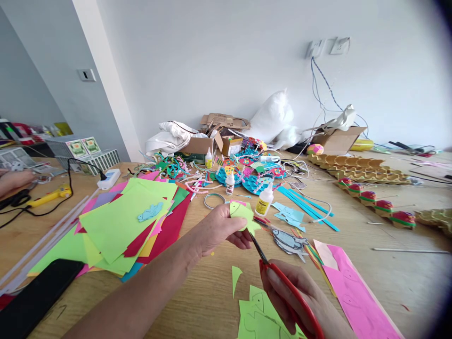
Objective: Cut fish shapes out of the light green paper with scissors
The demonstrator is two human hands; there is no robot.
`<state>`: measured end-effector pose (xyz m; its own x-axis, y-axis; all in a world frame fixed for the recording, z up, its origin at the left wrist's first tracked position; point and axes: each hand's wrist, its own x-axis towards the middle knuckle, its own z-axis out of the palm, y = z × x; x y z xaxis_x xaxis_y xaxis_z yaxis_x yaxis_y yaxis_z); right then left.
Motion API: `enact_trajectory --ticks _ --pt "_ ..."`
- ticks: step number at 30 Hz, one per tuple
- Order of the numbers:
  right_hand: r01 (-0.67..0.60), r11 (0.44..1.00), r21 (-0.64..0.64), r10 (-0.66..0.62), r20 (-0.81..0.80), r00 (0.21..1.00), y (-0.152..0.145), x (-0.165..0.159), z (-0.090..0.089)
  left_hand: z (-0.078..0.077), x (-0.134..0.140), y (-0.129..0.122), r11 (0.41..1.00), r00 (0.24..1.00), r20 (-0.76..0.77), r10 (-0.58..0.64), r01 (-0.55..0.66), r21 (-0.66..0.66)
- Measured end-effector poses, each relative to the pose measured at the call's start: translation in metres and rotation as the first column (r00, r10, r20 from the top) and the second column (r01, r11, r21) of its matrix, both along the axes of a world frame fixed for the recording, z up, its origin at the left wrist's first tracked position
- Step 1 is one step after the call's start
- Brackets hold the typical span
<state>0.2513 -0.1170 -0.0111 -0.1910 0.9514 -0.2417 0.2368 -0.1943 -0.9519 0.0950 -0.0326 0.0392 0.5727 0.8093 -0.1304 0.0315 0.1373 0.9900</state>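
Note:
In my left hand [226,226] I pinch a light green paper fish [240,213], its drawn eye and mouth facing up. My right hand [293,287] grips red-handled scissors [260,249], whose blade tips meet the lower edge of the fish near its tail. Below them on the table lie a small green paper scrap [236,278] and green paper [259,313] with pencilled fish outlines. Just right of the fish rest grey-blue paper fish cutouts [289,240].
A stack of coloured paper [120,221] and a black phone [42,292] lie at left. Glue bottles [264,201], a tape roll [213,201] and decorated blue plates [256,181] stand beyond my hands. Pink paper [353,292] and egg cartons [356,172] are at right. Another person's hand [16,181] shows far left.

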Motion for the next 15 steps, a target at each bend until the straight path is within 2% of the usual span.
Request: enact_trajectory --ticks 15 --pt "-0.011 1.000 0.004 0.011 -0.010 1.000 -0.0003 0.0014 -0.0034 -0.0024 0.0011 0.0010 1.000 1.000 0.015 0.003 -0.003 -0.014"
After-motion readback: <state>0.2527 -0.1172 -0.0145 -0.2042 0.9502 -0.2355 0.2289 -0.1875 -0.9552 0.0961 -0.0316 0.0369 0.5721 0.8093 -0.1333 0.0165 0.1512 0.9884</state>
